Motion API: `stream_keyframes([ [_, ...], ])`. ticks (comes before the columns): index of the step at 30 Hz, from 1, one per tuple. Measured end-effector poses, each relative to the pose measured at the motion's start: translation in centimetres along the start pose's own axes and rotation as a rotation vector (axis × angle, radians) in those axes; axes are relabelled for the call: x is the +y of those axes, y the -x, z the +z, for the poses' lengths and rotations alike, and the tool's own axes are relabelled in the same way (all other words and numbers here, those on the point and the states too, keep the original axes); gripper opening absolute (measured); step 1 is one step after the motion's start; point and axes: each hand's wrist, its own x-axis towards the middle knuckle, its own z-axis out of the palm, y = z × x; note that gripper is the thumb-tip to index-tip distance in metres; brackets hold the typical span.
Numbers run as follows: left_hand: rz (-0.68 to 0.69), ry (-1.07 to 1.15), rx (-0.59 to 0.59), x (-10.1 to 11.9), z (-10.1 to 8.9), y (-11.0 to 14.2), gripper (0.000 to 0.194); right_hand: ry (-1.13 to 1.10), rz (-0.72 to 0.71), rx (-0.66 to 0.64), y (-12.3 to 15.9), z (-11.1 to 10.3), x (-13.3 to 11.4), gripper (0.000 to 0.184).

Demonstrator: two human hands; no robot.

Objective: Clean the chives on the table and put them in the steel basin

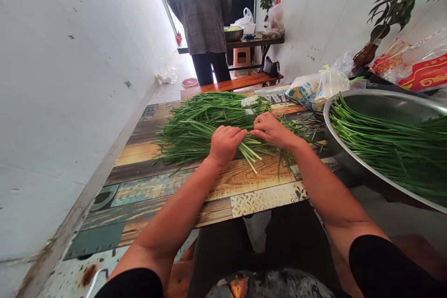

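My left hand [226, 143] is closed round a small bunch of garlic chives [252, 156], whose pale stalk ends stick out toward me while the green leaves trail away to the left. Close beside it, my right hand [271, 129] is pinched, its thumb and finger meeting the left fingertips; whatever lies in that pinch is too small to make out. Just beyond both hands, a large pile of garlic chives [206, 107] rests on the table, partly bound with pale wrapping [249, 101]. Loose trimmings [303, 123] are scattered to the right of my right hand.
At the right edge, a big metal basin [370, 172] holds more chives. Behind it are plastic bags [314, 91] and a leafy plant [394, 4]. The patterned table [146, 191] runs beside the left wall. A person [199, 9] stands beyond, near a bench [240, 81] and another table.
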Motion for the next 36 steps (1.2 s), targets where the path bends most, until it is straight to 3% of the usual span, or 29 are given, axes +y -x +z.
stream_keyframes([
  [3,-0.012,0.026,0.003,-0.1,-0.1,0.2,0.03,-0.243,0.037,-0.022,0.2,-0.8,0.1,0.036],
  [7,-0.041,0.045,0.051,-0.1,-0.4,0.5,0.029,-0.568,0.263,-0.002,0.1,-0.9,-0.8,0.029],
  [11,-0.047,0.0,0.055,0.2,-0.4,0.4,0.028,-0.821,0.52,0.138,-0.1,-0.7,-1.2,0.03],
  [15,-0.06,-0.021,0.089,-0.1,-0.5,0.5,0.028,-1.033,0.632,0.268,-0.1,-1.2,-0.3,0.04],
  [20,-0.101,-0.024,0.111,-0.7,-0.6,0.8,0.027,-0.982,0.702,0.521,-0.2,-1.7,0.7,0.056],
  [22,-0.107,-0.011,0.094,-0.6,-0.5,0.8,0.027,-0.85,0.668,0.494,-0.2,-1.5,0.3,0.058],
  [27,-0.11,0.038,0.05,0.0,-0.3,0.7,0.027,-0.598,0.433,0.124,-0.2,-0.6,-1.9,0.049],
  [29,-0.1,0.034,0.048,0.2,-0.2,0.6,0.025,-0.606,0.416,0.066,-0.2,-0.2,-2.4,0.041],
  [32,-0.098,0.038,0.068,0.6,-0.3,0.3,0.024,-0.759,0.555,0.151,-0.3,0.2,-2.5,0.034],
  [36,-0.109,0.057,0.084,1.0,-0.5,0.1,0.025,-1.103,0.688,0.333,-0.6,-0.4,-1.7,0.044],
])
